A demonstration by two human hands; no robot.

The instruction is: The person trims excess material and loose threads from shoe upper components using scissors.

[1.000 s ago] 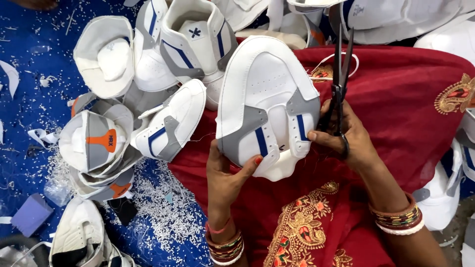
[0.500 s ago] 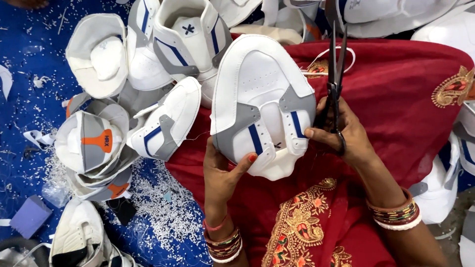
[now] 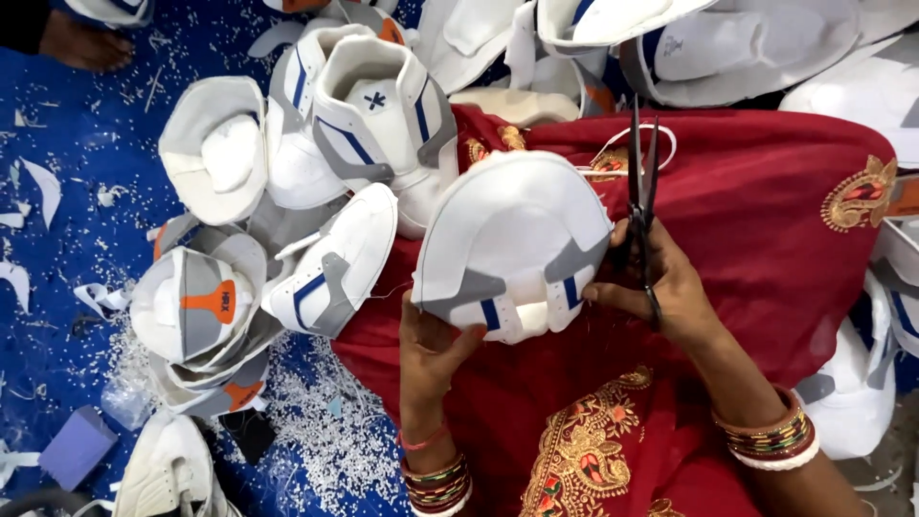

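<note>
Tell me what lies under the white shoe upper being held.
Under the white shoe upper is red embroidered cloth over the lap. The left hand grips its lower edge; the right hand holds scissors beside it. Whatever the upper covers is hidden.

Blue floor (image 3: 86, 172) carrying white shoe uppers (image 3: 215, 144) piled toward its top edge; white trimmings (image 3: 325, 450) and a purple block (image 3: 77, 445) lying at the lower left corner.

the left hand (image 3: 433, 347) rises palm up, thumb spread wide, its grip pinched shut, bangles at the wrist. the right hand (image 3: 661, 287) curls closed, fingers bent inward, its bangled forearm angling down to the right.
</note>
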